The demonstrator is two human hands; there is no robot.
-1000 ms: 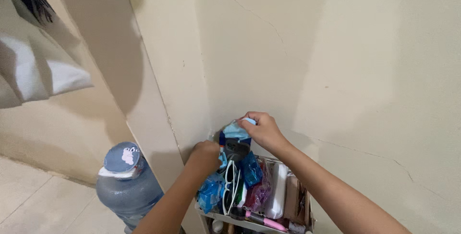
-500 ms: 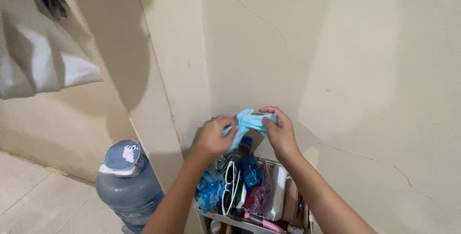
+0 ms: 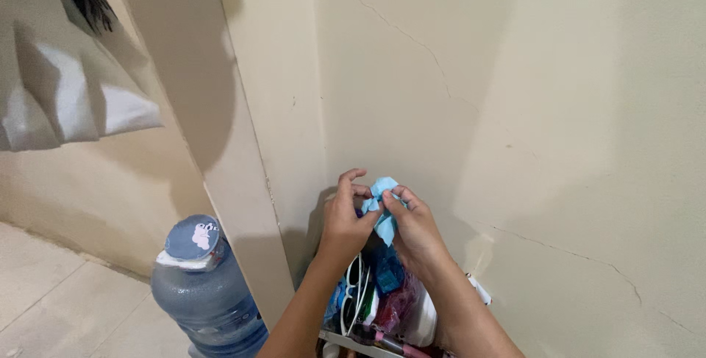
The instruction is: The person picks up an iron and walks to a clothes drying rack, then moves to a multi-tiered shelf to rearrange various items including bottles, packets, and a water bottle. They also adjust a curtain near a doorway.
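A small crumpled light blue piece of cloth or paper (image 3: 383,207) is held between both hands, close to a cream wall. My left hand (image 3: 346,218) pinches its left side with the index finger curled above. My right hand (image 3: 413,229) grips its right side with the fingertips on top of it. Both hands hover above a white cart shelf (image 3: 353,342) crammed with small things, among them white-framed sunglasses (image 3: 351,292), blue packets (image 3: 387,270) and a magenta bag (image 3: 395,306).
A large blue water jug (image 3: 206,295) with a capped top stands on the tiled floor at the lower left. A wall pillar (image 3: 257,123) rises between the jug and the cart. A pale cloth bag (image 3: 66,97) hangs at the upper left.
The blue piece was pulled up out of the cart, stretched between both hands, and is now bunched small between the fingertips. The hands have come closer together.
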